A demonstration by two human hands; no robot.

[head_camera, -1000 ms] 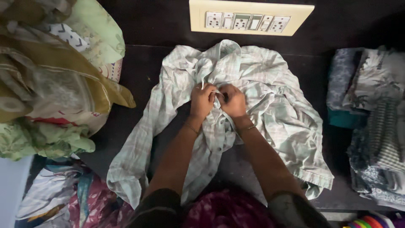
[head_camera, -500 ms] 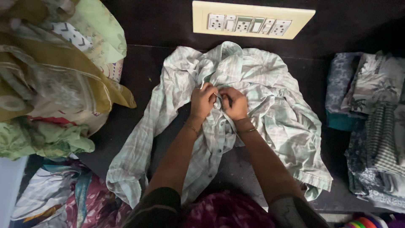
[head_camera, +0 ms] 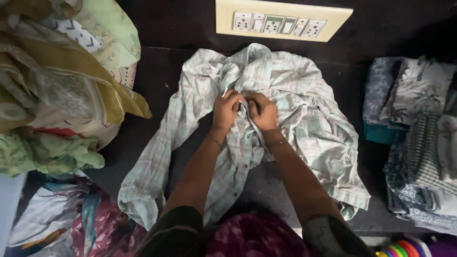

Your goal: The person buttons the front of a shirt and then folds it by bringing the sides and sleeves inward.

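Your left hand (head_camera: 226, 110) and right hand (head_camera: 262, 111) each have a closed grip on the front of one pale green checked shirt (head_camera: 304, 119), fingers curled tight around the fabric at the button placket just below the collar, knuckles almost touching each other. The shirt lies crumpled and spread open on the dark table (head_camera: 157, 85), collar toward the wall, one sleeve trailing down to your left and the hem bunched to your right. You wear one thin bangle on each wrist. On the wall just above the collar sits one long cream rectangular switch plate (head_camera: 283, 20) holding a row of white sockets and switches. To your left is one loose heap of clothes (head_camera: 62, 90) in olive, light green and cream prints, well apart from the shirt. To your right stands one pile of folded clothes (head_camera: 419, 133) in blue-grey florals, stripes and teal. At the bottom right corner, a set of bright coloured rings (head_camera: 404, 248) peeks in; their count cannot be told.
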